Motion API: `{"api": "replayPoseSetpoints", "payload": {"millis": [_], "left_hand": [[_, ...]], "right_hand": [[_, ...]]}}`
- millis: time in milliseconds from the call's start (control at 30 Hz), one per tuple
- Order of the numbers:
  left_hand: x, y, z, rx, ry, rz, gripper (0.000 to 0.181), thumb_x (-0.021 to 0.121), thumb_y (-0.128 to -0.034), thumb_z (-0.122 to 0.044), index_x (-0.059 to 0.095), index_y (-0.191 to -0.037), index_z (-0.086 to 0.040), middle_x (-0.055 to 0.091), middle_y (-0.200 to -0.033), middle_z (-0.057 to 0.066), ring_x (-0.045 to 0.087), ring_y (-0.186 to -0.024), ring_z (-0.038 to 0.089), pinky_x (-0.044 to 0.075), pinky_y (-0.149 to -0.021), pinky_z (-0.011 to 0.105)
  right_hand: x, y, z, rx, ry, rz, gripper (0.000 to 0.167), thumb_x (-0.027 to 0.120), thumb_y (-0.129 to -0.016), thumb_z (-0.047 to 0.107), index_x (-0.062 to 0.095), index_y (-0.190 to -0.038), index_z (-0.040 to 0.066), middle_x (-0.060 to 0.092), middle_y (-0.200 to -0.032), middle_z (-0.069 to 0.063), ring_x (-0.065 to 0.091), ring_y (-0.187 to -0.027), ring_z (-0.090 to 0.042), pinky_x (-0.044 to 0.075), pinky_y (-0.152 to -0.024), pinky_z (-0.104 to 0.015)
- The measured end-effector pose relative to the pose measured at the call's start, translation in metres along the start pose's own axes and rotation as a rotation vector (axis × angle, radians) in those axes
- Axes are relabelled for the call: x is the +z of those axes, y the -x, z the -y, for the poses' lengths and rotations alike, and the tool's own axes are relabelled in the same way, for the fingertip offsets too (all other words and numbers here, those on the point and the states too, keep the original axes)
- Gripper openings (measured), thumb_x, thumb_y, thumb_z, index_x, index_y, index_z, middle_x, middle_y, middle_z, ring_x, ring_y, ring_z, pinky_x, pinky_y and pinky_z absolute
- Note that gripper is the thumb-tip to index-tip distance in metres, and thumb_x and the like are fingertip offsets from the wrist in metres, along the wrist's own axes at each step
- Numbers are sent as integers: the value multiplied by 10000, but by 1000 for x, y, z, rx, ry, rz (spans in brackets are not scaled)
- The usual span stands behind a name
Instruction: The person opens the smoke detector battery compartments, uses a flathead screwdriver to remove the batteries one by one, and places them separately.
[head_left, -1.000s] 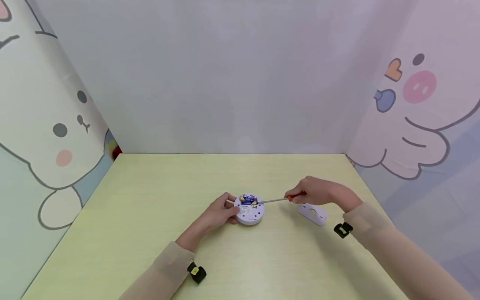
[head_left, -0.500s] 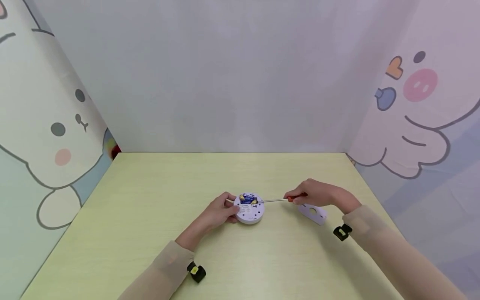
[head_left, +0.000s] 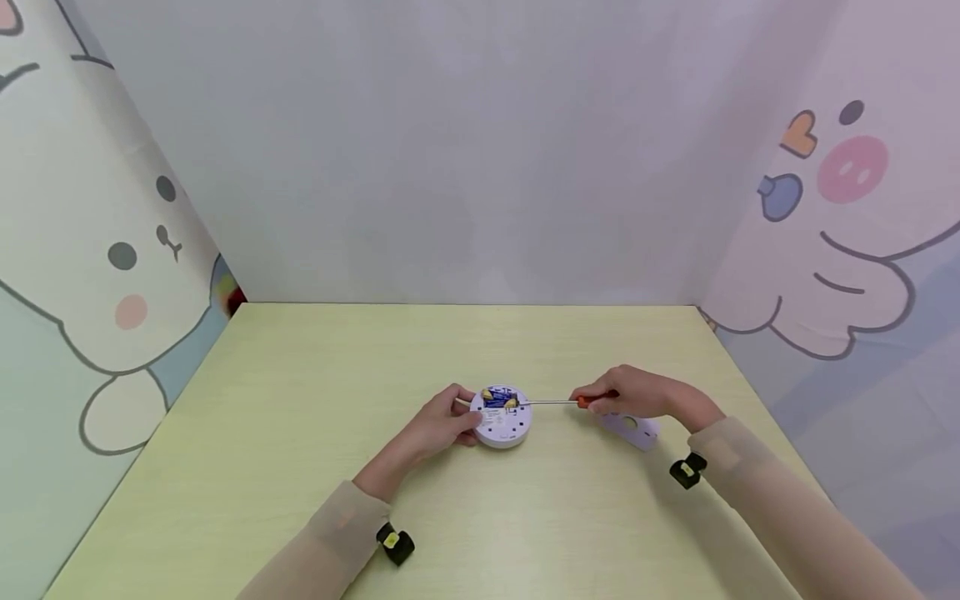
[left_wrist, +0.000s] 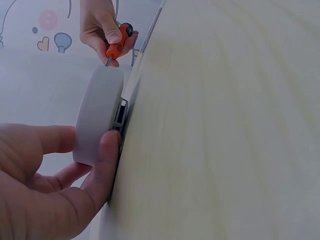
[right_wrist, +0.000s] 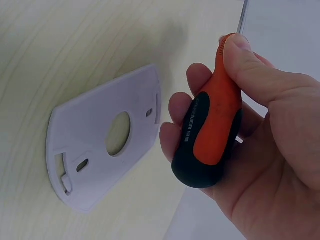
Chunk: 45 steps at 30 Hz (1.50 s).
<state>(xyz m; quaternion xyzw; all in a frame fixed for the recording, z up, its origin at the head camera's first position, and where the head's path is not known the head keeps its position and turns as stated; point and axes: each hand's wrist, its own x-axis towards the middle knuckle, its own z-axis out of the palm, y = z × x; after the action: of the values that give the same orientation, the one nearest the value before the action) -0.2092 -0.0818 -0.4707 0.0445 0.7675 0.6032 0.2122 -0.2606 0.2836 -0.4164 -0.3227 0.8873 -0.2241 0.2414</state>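
A round white smoke detector [head_left: 501, 427] lies back up near the middle of the table, with blue and yellow batteries [head_left: 498, 399] in its open compartment. My left hand [head_left: 438, 423] grips its left rim, thumb on one face and fingers on the other, as the left wrist view [left_wrist: 97, 115] also shows. In my right hand [head_left: 633, 392] is an orange and black screwdriver [right_wrist: 217, 120], held by the handle. Its shaft points left, and the tip reaches the right end of the battery compartment. Whether the tip touches a battery is too small to tell.
A white mounting plate [right_wrist: 95, 135] with a round hole lies on the table beneath and beside my right hand. The pale wooden table [head_left: 337, 358] meets a light curtain [head_left: 465, 167] at its back edge. Cartoon-printed curtains flank both sides.
My right hand has dropped slightly, so the screwdriver shaft lies more level and the hand covers more of the mounting plate. My left hand and the smoke detector stay almost in place.
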Motion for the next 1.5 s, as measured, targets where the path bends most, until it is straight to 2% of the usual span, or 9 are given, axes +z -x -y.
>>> {"api": "replayPoseSetpoints", "payload": {"millis": [133,367,600,900,1267,1500], "left_hand": [[0,0,0,-1,-9,5,294,651,-1066,-122,549,-1323,-23,644,-1133,165,712,-872,214,653,-789,337],[1,-1,1,-4,-5,2,296,651,-1064,-120,546,-1321,-18,642,-1130,165,710,-872,213,652,-792,337],[1,-2,1,-5,5,-6,287,644,-1066,-105,542,-1318,-14,645,-1124,165,708,-867,213,652,-796,340],[2,-2,1,-14,5,-5,301,648,-1064,-115,539,-1327,-14,647,-1137,167,709,-872,211,650,-800,337],[3,-2,1,-20,6,-4,299,650,-1066,-125,537,-1323,-21,645,-1146,168,705,-885,215,651,-802,335],[1,-2,2,-16,14,1,307,648,-1066,-129,536,-1330,-18,644,-1158,173,709,-891,220,652,-810,342]], "right_hand": [[3,1,-5,-7,-17,-7,409,677,-1057,202,659,-1449,85,735,-1233,-45,552,-840,-87,467,-701,-242],[9,-1,-13,-5,-30,-23,412,677,-1055,205,658,-1455,110,731,-1217,2,573,-917,-99,486,-812,-243],[10,-1,-14,2,-32,-34,420,681,-1052,251,664,-1457,142,718,-1140,27,565,-888,-112,480,-799,-253],[16,4,-22,3,-73,-48,436,676,-1059,279,648,-1474,148,725,-1256,8,588,-949,-103,491,-839,-233],[14,7,-21,-17,-50,-61,442,670,-1061,314,649,-1475,162,731,-1257,16,601,-970,-85,514,-870,-245],[9,10,-15,-53,-75,-62,395,663,-1067,230,668,-1449,130,662,-964,-5,512,-794,-75,428,-709,-237]]}}
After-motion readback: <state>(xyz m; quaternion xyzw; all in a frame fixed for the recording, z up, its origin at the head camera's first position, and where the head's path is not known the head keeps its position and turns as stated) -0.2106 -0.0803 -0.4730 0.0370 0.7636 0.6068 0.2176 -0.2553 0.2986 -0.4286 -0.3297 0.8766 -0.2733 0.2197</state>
